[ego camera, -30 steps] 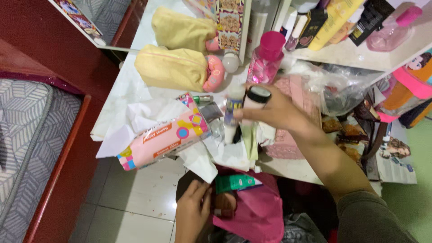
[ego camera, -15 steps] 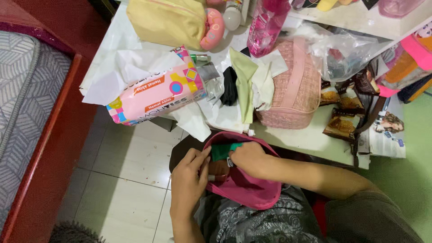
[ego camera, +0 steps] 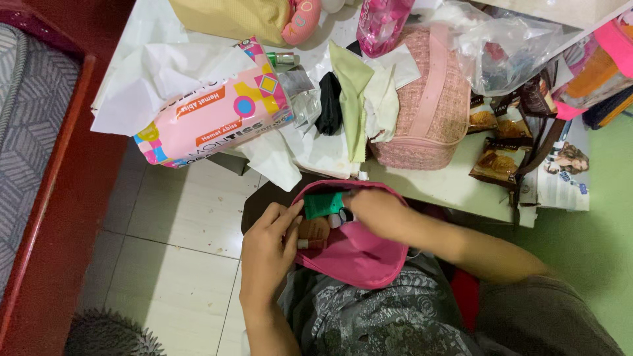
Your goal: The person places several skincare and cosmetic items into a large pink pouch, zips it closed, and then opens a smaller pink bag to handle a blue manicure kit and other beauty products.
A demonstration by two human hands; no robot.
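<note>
A pink pouch [ego camera: 359, 254] is seen resting on the lap, below the edge of the bench [ego camera: 442, 188], between both hands; its left rim is gripped by the curled fingers of the left hand [ego camera: 267, 254]; the right hand [ego camera: 376, 212] is sunk into the pouch's mouth, beside a green tube [ego camera: 323, 205], and whether anything is grasped by it cannot be told; a pink tissue pack [ego camera: 211, 118] lies on the bench, well apart.

The right hand's [ego camera: 379, 212] fingertips are hidden inside the open magenta fabric pouch [ego camera: 359, 254], so its grip cannot be told. The yellow cloth pouch [ego camera: 227, 16] and pink plastic bottle [ego camera: 382, 23] at the white table's [ego camera: 442, 188] far edge are cut off by the picture's top.
</note>
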